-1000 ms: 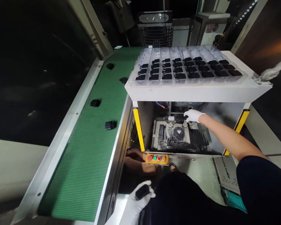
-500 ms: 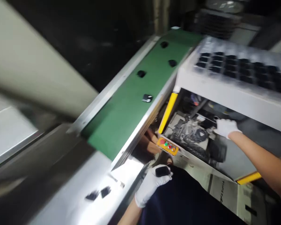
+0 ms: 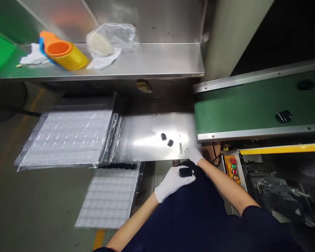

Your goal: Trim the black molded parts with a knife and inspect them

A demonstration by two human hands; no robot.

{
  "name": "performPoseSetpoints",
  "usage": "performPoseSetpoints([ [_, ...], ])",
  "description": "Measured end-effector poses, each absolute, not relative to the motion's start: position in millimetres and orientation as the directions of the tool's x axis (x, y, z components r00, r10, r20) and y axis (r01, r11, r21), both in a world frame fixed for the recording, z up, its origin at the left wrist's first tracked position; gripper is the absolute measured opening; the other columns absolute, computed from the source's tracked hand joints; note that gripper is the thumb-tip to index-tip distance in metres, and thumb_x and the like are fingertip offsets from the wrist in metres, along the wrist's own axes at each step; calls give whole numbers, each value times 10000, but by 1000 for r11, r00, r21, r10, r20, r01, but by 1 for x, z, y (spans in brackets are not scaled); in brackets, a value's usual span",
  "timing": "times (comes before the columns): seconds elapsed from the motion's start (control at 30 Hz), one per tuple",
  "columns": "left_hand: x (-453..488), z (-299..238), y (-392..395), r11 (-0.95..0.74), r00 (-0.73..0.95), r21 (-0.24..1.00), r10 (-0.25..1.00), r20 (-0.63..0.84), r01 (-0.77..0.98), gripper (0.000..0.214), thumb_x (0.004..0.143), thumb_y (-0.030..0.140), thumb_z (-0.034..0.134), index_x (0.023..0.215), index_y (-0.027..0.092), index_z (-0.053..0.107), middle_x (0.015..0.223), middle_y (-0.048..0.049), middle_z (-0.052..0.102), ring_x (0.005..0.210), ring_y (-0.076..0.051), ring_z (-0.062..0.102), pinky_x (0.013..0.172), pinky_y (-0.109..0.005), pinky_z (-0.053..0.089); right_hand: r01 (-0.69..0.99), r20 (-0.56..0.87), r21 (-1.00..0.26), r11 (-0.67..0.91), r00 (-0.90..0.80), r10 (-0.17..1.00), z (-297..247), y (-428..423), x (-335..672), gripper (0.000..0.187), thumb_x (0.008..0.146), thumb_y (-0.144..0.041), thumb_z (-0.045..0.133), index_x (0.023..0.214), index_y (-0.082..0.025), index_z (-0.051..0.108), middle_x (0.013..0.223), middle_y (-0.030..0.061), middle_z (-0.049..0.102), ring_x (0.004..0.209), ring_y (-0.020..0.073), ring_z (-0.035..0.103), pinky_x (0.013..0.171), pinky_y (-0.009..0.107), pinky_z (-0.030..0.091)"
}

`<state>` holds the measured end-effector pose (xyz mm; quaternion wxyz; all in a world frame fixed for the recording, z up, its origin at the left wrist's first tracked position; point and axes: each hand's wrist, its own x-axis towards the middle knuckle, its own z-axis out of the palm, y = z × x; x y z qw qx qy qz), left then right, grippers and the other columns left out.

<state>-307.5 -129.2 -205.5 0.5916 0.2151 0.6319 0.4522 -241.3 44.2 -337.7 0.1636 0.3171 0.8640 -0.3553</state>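
Left hand (image 3: 170,182), closely curled, is holding a black part (image 3: 186,172), ideally steadily; right hand (image 3: 194,155), half-extended, seemingly empty, is facing a slim tool (image 3: 180,145).

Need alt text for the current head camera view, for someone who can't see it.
A white-gloved left hand holds a black part; the gloved right hand is beside a slim pen-like tool on a metal table, where two black pieces lie. At the picture's right, a green conveyor bears two dark items; plastic trays are stacked at left.
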Motion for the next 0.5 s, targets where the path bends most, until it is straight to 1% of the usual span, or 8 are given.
performPoseSetpoints([
  [0.1, -326, -204, -152, 480, -321, 836, 774, -546, -265, 345, 754, 389, 857, 1001, 153, 804, 1032, -106, 805, 1002, -286, 730, 921, -372, 555, 686, -565, -460, 564, -716, 410, -348, 49, -303, 387, 1022, -466, 522, 1092, -138, 715, 935, 94, 770, 888, 176, 697, 820, 269, 501],
  [0.2, -345, -204, -169, 469, -390, 825, 728, -563, -316, 343, 755, 386, 858, 1010, 162, 805, 1038, -101, 807, 999, -286, 735, 931, -381, 558, 692, -601, -438, 574, -700, 386, -348, 52, -340, 347, 1008, -431, 535, 1065, -147, 726, 853, 98, 757, 871, 196, 703, 802, 296, 497],
  [0.33, -371, -200, -180, 426, -397, 805, 711, -580, -413, 372, 742, 389, 871, 1017, 151, 797, 1012, -104, 807, 937, -276, 744, 902, -386, 570, 701, -637, -448, 555, -686, 353, -343, 47, -361, 347, 978, -372, 538, 1034, -94, 738, 793, 112, 736, 780, 188, 701, 794, 298, 494],
  [0.4, -382, -197, -181, 387, -386, 795, 720, -577, -467, 369, 740, 387, 870, 1001, 141, 785, 975, -103, 807, 895, -268, 748, 878, -384, 575, 705, -652, -469, 533, -683, 329, -339, 41, -360, 384, 998, -375, 490, 1041, -81, 733, 737, 92, 724, 720, 176, 689, 766, 289, 502],
  [0.5, -396, -189, -178, 355, -313, 780, 770, -557, -515, 315, 760, 380, 846, 932, 128, 768, 880, -98, 798, 829, -257, 750, 831, -377, 579, 708, -668, -508, 490, -683, 296, -320, 36, -341, 421, 1032, -336, 395, 1095, -72, 717, 696, 70, 718, 659, 168, 674, 719, 276, 526],
])
